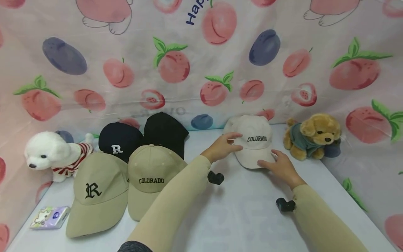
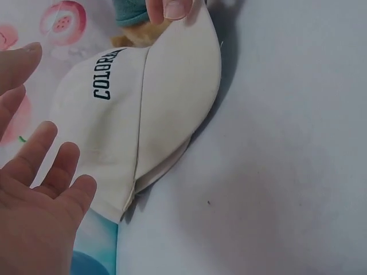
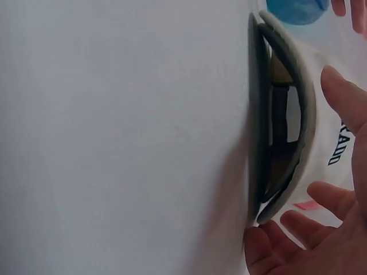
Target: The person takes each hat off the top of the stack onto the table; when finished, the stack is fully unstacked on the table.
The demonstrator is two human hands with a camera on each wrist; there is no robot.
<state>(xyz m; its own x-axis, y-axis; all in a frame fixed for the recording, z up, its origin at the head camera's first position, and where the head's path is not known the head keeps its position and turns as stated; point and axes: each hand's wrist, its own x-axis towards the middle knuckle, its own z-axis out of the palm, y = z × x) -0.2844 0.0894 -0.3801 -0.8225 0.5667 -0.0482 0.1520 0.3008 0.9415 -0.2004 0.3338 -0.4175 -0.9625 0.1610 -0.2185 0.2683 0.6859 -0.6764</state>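
A white cap [image 1: 253, 140] with COLORADO lettering sits at the back of the table, right of centre, its brim toward me. My left hand [image 1: 221, 147] is at the cap's left side, fingers spread and overlapping its edge in the head view. On the other side, my right hand [image 1: 281, 168] is at the brim's right part, thumb and fingers held apart. In the right wrist view the thumb [image 3: 343, 100] lies in front of the cap, with the fingers beside the brim's end. A darker brim edge [image 3: 258, 114] shows under the white brim [image 3: 307, 114].
At left stand two beige caps [image 1: 100, 182], a navy cap with an R [image 1: 119, 138] and a black cap [image 1: 163, 131]. A white plush dog [image 1: 47, 150] and a tissue pack [image 1: 50, 217] lie beyond them. A brown plush dog [image 1: 315, 134] sits right of the white cap.
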